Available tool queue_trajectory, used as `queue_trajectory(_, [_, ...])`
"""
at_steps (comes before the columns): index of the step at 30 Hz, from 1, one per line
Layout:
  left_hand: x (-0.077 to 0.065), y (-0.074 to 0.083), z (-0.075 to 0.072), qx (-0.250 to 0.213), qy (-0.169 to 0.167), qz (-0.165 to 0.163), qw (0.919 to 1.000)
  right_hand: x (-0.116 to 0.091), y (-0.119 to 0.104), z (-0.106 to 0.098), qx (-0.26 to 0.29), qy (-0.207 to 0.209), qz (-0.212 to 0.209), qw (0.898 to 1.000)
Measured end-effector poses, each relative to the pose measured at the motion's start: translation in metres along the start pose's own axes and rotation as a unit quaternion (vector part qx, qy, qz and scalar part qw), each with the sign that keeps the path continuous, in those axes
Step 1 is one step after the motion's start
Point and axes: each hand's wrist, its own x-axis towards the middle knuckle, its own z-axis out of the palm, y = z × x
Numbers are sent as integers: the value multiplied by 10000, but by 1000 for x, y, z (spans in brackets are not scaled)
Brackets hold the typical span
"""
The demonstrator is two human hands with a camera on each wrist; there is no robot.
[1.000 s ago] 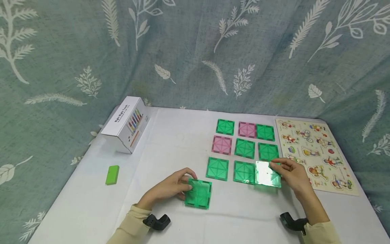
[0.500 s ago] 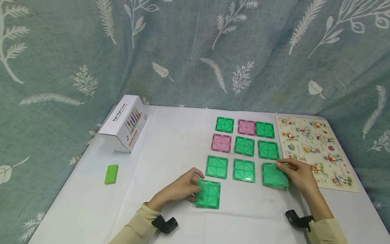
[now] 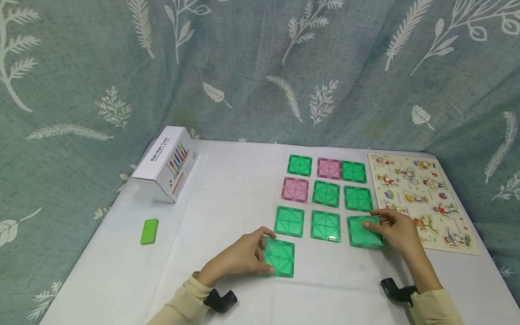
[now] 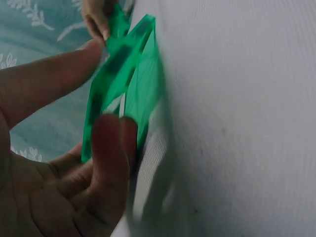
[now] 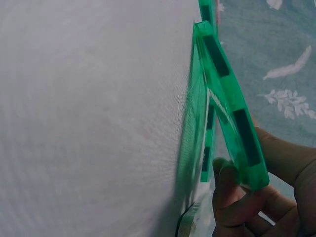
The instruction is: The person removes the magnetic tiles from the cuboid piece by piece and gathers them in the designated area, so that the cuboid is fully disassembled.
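In the head view, my left hand (image 3: 241,255) grips a translucent green square magnetic tile (image 3: 281,257) along its left side, index finger by the upper corner and thumb by the lower one. The left wrist view shows that tile (image 4: 140,74) aslant above the cloth, fingertips at its near edge. My right hand (image 3: 396,232) pinches another green magnetic tile (image 3: 359,231) at its right side, thumb on top. In the right wrist view this tile (image 5: 232,108) tilts, its hand side raised off the table. Just left of it lies a green tile (image 3: 326,225).
Several green tiles and two pink tiles, one at the back (image 3: 329,169) and one at the left (image 3: 295,189), lie in rows. A picture puzzle board (image 3: 426,203) flanks them on the right. A white box (image 3: 168,164) and a green block (image 3: 149,231) are on the left.
Both hands have shifted right with their tiles; the right tile has come away from its left neighbour. My left thumb has slid from the tile's face to its lower left corner.
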Motion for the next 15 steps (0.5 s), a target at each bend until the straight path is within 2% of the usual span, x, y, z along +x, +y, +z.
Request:
queue_trajectory(5, [0,8,7,972,236,49,9950,0,-2,0,-201,119,-60,9997])
queue_trajectory(9, [-2,11,13,1777,580,45,9824,0,-3,0,-346,140,-32,9993])
queue_trajectory(15, [-4,13,16,2259,809,77,9708,-2,-5,2,-508,93,-192,9985])
